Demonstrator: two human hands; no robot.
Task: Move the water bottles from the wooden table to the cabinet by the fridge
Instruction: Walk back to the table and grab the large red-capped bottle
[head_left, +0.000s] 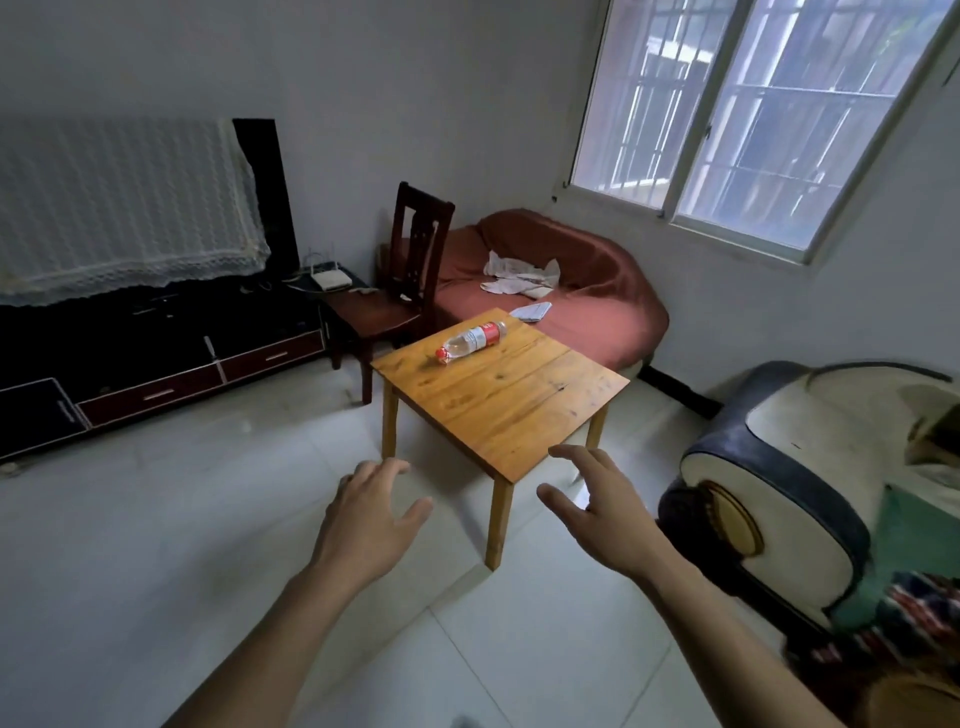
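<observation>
Water bottle lying on its side at far corner of wooden table. Dark chair just beyond table, armchair right. Left hand, right hand loose, empty, short of table.

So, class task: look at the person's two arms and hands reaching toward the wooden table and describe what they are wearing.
Nothing is worn. The left hand and right hand are bare, with no gloves, rings or markings to be seen. Both forearms are uncovered as far as the picture's lower edge: no sleeves, watch or bracelet in view.

White tiled floor, red sofa, barred window.
</observation>
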